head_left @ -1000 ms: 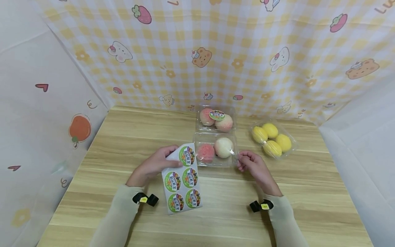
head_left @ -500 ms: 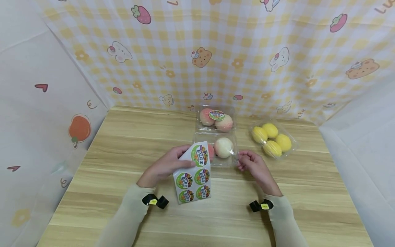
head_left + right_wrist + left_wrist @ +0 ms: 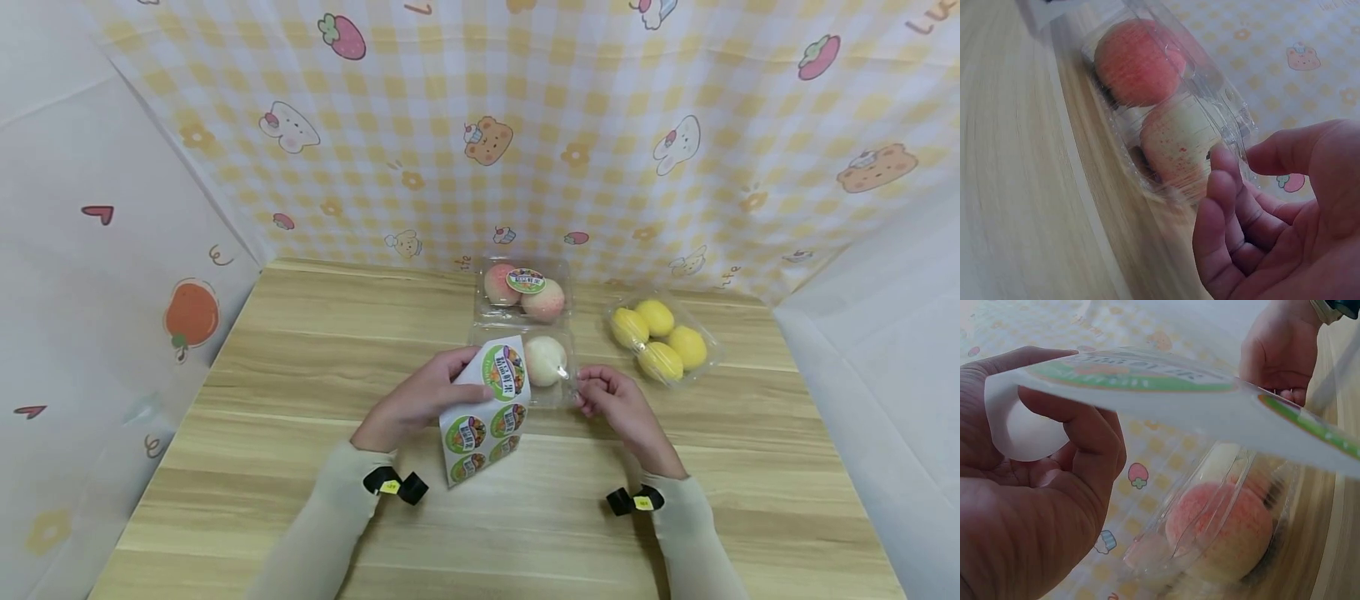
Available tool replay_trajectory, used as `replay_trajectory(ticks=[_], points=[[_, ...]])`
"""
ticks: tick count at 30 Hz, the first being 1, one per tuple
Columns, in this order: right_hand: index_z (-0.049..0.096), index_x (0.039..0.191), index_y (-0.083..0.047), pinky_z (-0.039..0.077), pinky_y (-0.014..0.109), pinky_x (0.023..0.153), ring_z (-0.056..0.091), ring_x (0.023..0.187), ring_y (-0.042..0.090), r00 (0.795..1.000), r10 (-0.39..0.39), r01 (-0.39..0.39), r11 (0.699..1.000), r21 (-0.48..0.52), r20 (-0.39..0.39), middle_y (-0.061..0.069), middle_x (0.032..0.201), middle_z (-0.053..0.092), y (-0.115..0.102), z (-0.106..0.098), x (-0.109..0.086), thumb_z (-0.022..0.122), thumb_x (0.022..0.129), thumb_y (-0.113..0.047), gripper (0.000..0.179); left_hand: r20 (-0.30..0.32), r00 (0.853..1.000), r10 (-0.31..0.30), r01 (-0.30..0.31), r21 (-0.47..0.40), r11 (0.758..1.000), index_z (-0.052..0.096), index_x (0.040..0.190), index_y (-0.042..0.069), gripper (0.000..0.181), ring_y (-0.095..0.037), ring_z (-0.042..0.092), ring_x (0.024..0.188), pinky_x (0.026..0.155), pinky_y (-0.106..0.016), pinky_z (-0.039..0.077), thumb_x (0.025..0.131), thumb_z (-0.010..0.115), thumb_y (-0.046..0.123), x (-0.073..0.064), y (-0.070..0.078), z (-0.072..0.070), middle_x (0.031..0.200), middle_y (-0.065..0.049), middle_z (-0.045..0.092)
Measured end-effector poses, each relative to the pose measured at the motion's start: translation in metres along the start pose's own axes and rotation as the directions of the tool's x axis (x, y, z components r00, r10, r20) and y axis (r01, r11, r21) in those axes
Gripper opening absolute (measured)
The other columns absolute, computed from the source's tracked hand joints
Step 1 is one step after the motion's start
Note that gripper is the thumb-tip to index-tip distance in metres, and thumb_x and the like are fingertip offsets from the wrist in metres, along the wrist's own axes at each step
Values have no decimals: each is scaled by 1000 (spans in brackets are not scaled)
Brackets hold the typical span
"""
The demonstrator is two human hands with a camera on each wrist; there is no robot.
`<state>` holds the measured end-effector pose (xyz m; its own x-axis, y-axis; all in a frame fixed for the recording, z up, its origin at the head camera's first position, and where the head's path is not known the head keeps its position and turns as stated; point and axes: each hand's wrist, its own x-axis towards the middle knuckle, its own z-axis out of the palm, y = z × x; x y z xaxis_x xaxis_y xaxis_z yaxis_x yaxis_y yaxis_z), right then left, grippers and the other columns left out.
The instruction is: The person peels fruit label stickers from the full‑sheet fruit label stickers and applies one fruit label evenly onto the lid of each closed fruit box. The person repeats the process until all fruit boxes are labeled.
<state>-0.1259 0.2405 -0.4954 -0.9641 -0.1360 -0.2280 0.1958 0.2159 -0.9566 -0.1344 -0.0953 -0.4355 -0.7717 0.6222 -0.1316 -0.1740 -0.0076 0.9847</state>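
In the head view, my left hand (image 3: 429, 398) pinches a white sheet of round fruit stickers (image 3: 480, 425) by its upper left side, thumb on top. The sheet is bent and overhangs the left part of a clear plastic box (image 3: 561, 398). Inside are two peaches; the pale one (image 3: 545, 361) shows, while the pinker one (image 3: 1138, 65) is hidden by the sheet in the head view. At the box's right edge, the thumb and index finger of my right hand (image 3: 618, 408) pinch the clear plastic, seen closely in the right wrist view.
Directly behind stands another clear box (image 3: 564, 271) of two peaches, with an oval-looking fruit sticker (image 3: 525, 281) on top. A clear box of several lemons (image 3: 662, 362) sits to the right. A checked yellow curtain (image 3: 420, 100) hangs behind the wooden table (image 3: 337, 317).
My left hand has moved right and slightly up with the sticker sheet, which now covers the pinker peach and is more bent. My right hand has stayed at the box edge.
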Motion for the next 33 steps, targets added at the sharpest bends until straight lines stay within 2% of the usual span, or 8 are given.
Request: replay_trajectory(ticks=[3, 6, 9, 13, 20, 26, 29, 33], points=[[63, 129, 11, 57, 26, 73, 66, 81, 15, 999, -27, 22, 993, -112, -45, 12, 92, 71, -4, 0, 0, 61, 107, -4, 27, 7, 1000, -6, 6, -14, 1000, 50, 156, -9, 62, -29, 77, 97, 81, -43, 66, 100, 70, 10, 3, 0, 2, 121, -21, 75], [67, 127, 9, 55, 25, 70, 65, 80, 16, 990, -91, 65, 973, -220, -109, 12, 91, 71, -10, 0, 1, 62, 105, -5, 26, 20, 1000, 3, -3, -22, 1000, 48, 157, -9, 64, -28, 77, 97, 82, -43, 66, 99, 70, 10, 5, 1, 5, 121, -21, 74], [69, 122, 7, 53, 23, 67, 63, 79, 15, 973, -161, 115, 960, -253, -167, 13, 91, 69, -18, 1, 3, 64, 105, -6, 22, 34, 999, 26, -25, -20, 999, 49, 156, -11, 64, -27, 77, 96, 81, -43, 66, 99, 69, 10, 8, 0, 7, 120, -22, 74], [72, 115, 5, 53, 21, 65, 63, 75, 14, 945, -257, 204, 946, -252, -200, 12, 91, 69, -32, 4, 3, 70, 105, -6, 15, 35, 999, 42, -42, -7, 999, 51, 153, -12, 60, -27, 77, 96, 81, -42, 66, 100, 68, 9, 12, -2, 10, 119, -23, 74], [76, 112, 0, 54, 22, 67, 66, 77, 15, 891, -422, 378, 894, -240, -167, 10, 93, 73, -67, 18, -8, 75, 103, -6, 11, 19, 1000, 24, -24, 13, 1000, 51, 155, -9, 60, -28, 77, 98, 83, -42, 66, 100, 69, 7, 19, -4, 14, 121, -23, 74], [76, 110, 3, 56, 20, 71, 66, 80, 15, 803, -588, 557, 798, -230, -97, 10, 94, 74, -88, 35, -15, 80, 96, 5, 15, 31, 998, 49, -50, 36, 998, 51, 155, -10, 59, -31, 78, 98, 82, -44, 66, 101, 68, 6, 24, -3, 17, 122, -26, 74], [78, 110, 0, 57, 19, 71, 65, 79, 14, 768, -638, 602, 751, -271, -63, 8, 96, 74, -92, 40, -14, 84, 92, 6, 19, 34, 997, 62, -64, 49, 997, 52, 154, -10, 57, -31, 78, 99, 82, -44, 66, 101, 68, 5, 25, -3, 18, 123, -26, 74], [81, 111, -4, 57, 20, 70, 65, 78, 15, 748, -663, 623, 720, -307, -37, 9, 98, 72, -94, 44, -12, 89, 90, 3, 23, 39, 996, 81, -83, 67, 994, 54, 152, -9, 54, -29, 77, 98, 82, -42, 66, 102, 68, 5, 26, 0, 21, 123, -26, 73]])
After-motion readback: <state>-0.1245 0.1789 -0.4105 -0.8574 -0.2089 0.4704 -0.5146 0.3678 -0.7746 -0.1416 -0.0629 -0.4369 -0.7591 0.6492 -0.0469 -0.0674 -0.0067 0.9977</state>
